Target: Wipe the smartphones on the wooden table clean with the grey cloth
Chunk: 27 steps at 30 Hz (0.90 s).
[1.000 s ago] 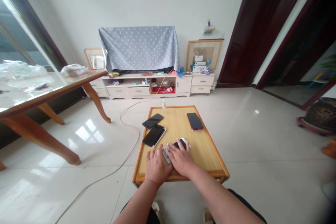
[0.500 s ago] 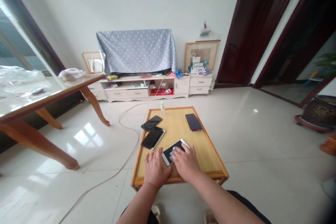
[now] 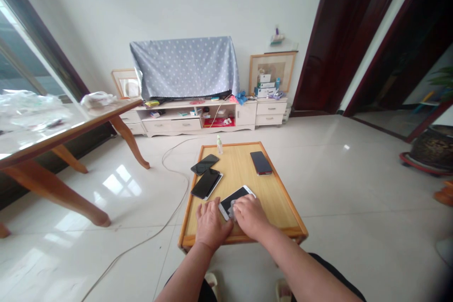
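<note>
A white-framed smartphone [image 3: 236, 197] with a dark screen lies slanted near the front of the low wooden table [image 3: 240, 165]. At its lower left end, my left hand [image 3: 211, 224] steadies it, with the fingers at one side and the thumb by the bottom corner. My right hand [image 3: 250, 213] pinches a small greyish cloth [image 3: 231, 209] and presses it on the screen; much of the cloth is hidden under the fingers. Beyond my left hand lie a black phone [image 3: 205, 184], overlapping a white-edged one [image 3: 216, 186], and another dark phone [image 3: 205, 164].
At the table's far right lies a dark blue phone [image 3: 261, 163]. A small clear spray bottle [image 3: 220, 145] stands at the far left edge. A cable [image 3: 141, 244] runs across the floor. A larger table [image 3: 88, 118] with plastic bags is at left, a TV cabinet [image 3: 171, 125] at the back.
The fingers of my right hand, spread over the screen before, have drawn together around the cloth. My left hand stays at the phone's end. The view has shifted slightly.
</note>
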Tool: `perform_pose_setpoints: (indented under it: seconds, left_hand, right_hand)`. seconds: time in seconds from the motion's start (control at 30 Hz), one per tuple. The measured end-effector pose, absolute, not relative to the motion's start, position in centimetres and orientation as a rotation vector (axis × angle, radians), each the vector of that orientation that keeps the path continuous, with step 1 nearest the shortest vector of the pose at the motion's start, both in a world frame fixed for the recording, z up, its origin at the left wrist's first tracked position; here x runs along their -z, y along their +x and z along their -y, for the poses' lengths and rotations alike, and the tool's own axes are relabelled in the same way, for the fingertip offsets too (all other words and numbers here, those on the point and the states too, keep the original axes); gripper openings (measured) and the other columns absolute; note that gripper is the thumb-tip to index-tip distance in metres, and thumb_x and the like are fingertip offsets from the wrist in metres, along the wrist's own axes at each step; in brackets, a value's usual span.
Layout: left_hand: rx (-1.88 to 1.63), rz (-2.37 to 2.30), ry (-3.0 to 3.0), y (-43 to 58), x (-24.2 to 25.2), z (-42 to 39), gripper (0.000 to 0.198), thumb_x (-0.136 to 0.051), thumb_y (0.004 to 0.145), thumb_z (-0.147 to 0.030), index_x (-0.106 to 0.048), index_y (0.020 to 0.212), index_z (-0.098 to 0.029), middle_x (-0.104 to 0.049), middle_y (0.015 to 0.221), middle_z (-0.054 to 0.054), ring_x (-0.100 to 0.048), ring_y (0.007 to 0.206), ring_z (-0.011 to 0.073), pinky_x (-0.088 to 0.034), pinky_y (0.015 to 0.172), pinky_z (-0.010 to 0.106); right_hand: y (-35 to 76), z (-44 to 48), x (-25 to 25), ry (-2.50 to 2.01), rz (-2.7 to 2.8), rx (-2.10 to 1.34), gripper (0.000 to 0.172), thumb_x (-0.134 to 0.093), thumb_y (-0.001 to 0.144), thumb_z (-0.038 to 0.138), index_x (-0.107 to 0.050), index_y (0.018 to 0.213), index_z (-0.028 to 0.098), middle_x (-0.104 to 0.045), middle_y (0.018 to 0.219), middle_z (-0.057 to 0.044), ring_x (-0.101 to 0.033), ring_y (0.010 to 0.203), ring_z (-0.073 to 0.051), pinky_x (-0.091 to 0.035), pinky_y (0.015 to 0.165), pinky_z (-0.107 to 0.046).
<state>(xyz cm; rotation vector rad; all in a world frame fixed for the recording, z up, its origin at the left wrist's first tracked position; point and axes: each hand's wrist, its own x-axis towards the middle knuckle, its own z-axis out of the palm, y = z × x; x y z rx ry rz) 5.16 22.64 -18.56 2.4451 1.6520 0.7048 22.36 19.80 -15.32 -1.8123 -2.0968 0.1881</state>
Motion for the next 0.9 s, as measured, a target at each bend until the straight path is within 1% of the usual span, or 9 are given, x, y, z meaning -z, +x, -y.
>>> perform_pose_setpoints:
  seconds: [0.1, 0.27, 0.37, 0.53, 0.63, 0.77, 0.9]
  left_hand:
    - [-0.690, -1.644, 2.453, 5.2, 18.4, -22.6, 0.066, -0.066, 0.071, -0.036, -0.048, 0.132, -0.020, -0.064, 0.127, 0.011, -0.053, 0.126, 0.0308, -0.019, 0.119, 0.050]
    - [-0.706, -1.637, 2.442, 5.2, 18.3, -22.7, 0.057, -0.063, 0.077, -0.042, -0.051, 0.129, -0.020, -0.066, 0.123, 0.010, -0.054, 0.124, 0.0297, -0.021, 0.117, 0.051]
    - [-0.704, -1.644, 2.446, 5.3, 18.0, -22.7, 0.056, -0.064, 0.075, -0.039, -0.053, 0.127, -0.021, -0.066, 0.122, 0.010, -0.054, 0.123, 0.0294, -0.023, 0.117, 0.050]
    - [-0.675, -1.634, 2.447, 5.4, 17.5, -22.6, 0.055, -0.064, 0.073, -0.034, -0.054, 0.126, -0.022, -0.067, 0.121, 0.009, -0.055, 0.122, 0.0292, -0.023, 0.117, 0.049]
    - [-0.692, -1.629, 2.457, 5.5, 17.5, -22.7, 0.055, -0.065, 0.073, -0.035, -0.054, 0.126, -0.021, -0.067, 0.120, 0.010, -0.056, 0.121, 0.0294, -0.026, 0.116, 0.049]
    - [-0.721, -1.634, 2.434, 5.5, 17.7, -22.7, 0.054, -0.063, 0.077, -0.039, -0.054, 0.126, -0.022, -0.068, 0.119, 0.010, -0.056, 0.120, 0.0297, -0.028, 0.114, 0.050]
    - [-0.673, -1.636, 2.434, 5.5, 17.4, -22.7, 0.057, -0.066, 0.073, -0.035, -0.055, 0.126, -0.021, -0.067, 0.120, 0.010, -0.055, 0.121, 0.0304, -0.026, 0.115, 0.049]
  right_hand:
    - [23.3, -19.8, 14.8, -2.003, 1.981, -0.145, 0.031, -0.044, 0.099, 0.027, -0.073, 0.091, 0.021, -0.070, 0.103, -0.008, -0.054, 0.105, -0.025, -0.038, 0.091, -0.037]
    - [21.7, -18.6, 15.8, -1.791, 2.080, -0.236, 0.025, -0.048, 0.097, 0.024, -0.072, 0.090, 0.022, -0.068, 0.102, -0.006, -0.056, 0.100, -0.022, -0.039, 0.093, -0.032]
    - [22.7, -19.5, 15.9, -1.920, 1.978, -0.232, 0.023, -0.051, 0.096, 0.024, -0.073, 0.088, 0.023, -0.068, 0.100, -0.005, -0.056, 0.101, -0.021, -0.040, 0.092, -0.030]
    - [25.5, -21.5, 15.6, -2.145, 1.756, -0.169, 0.020, -0.051, 0.096, 0.024, -0.071, 0.093, 0.020, -0.065, 0.105, -0.010, -0.057, 0.101, -0.023, -0.043, 0.084, -0.030]
    - [23.6, -20.7, 16.2, -2.092, 1.786, -0.168, 0.018, -0.052, 0.096, 0.025, -0.069, 0.095, 0.021, -0.063, 0.107, -0.009, -0.057, 0.102, -0.022, -0.042, 0.086, -0.030]
    - [21.1, -19.7, 16.9, -1.881, 1.954, -0.196, 0.019, -0.051, 0.096, 0.023, -0.069, 0.094, 0.024, -0.064, 0.103, -0.006, -0.056, 0.100, -0.021, -0.042, 0.088, -0.029]
    - [23.8, -21.3, 16.1, -2.095, 1.773, -0.151, 0.019, -0.052, 0.097, 0.028, -0.071, 0.096, 0.026, -0.063, 0.105, -0.006, -0.056, 0.101, -0.021, -0.042, 0.084, -0.029]
